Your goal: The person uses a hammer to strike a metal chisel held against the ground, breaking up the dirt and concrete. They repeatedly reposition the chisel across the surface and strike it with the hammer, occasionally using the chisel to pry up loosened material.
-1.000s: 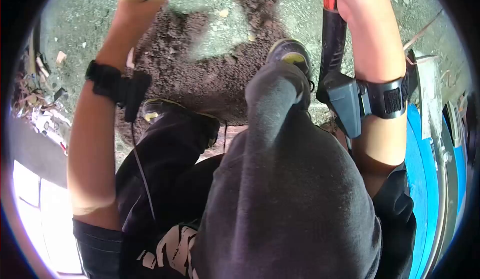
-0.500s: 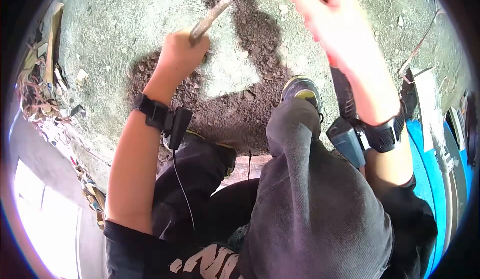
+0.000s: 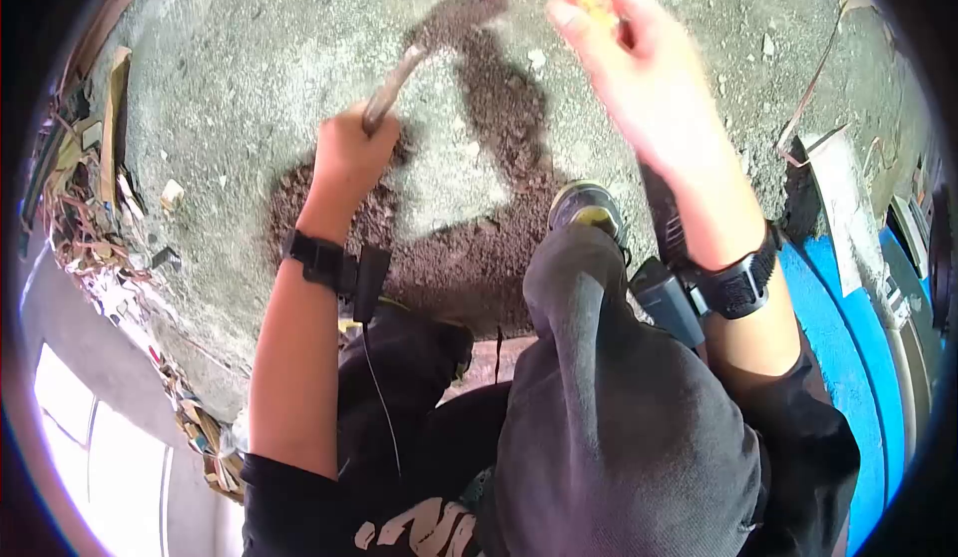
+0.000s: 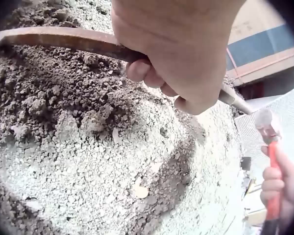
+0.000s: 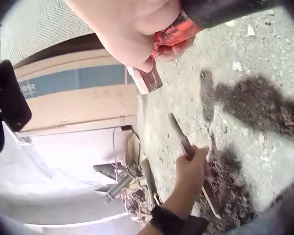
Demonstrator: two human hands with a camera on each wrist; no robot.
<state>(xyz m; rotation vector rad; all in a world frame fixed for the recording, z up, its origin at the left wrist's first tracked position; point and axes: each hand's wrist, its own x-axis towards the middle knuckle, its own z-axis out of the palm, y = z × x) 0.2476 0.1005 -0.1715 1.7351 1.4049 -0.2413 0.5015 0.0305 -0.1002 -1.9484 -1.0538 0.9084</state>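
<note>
My left hand [image 3: 351, 158] grips a rusty, slightly bent steel chisel [image 4: 63, 38] around its middle. One end of the chisel slants down toward the dark loose earth [image 4: 34, 93]; the other sticks up past the fist, on the side of the hammer. In my right hand [image 3: 659, 83] is a hammer with a red and black handle [image 5: 179, 34], gripped close below its head. The pale metal hammer head [image 4: 267, 122] is raised above the chisel's upper end, with a gap between them. The right wrist view shows both tools, the hammer head [image 5: 147, 81] nearer the camera.
Rough grey ground [image 3: 239, 88] lies under both hands, with crumbly soil [image 3: 459, 268] before the shoes. Wood scraps and debris [image 3: 100, 208] line the left side. A blue sheet [image 3: 828, 297] and a white board [image 3: 838, 198] are at right. A large cardboard box [image 5: 78, 93] stands beyond.
Both hands have come further into the head view as it shifted. Over the last half second the hammer head has appeared at the top, and the left hand with the chisel has shifted slightly.
</note>
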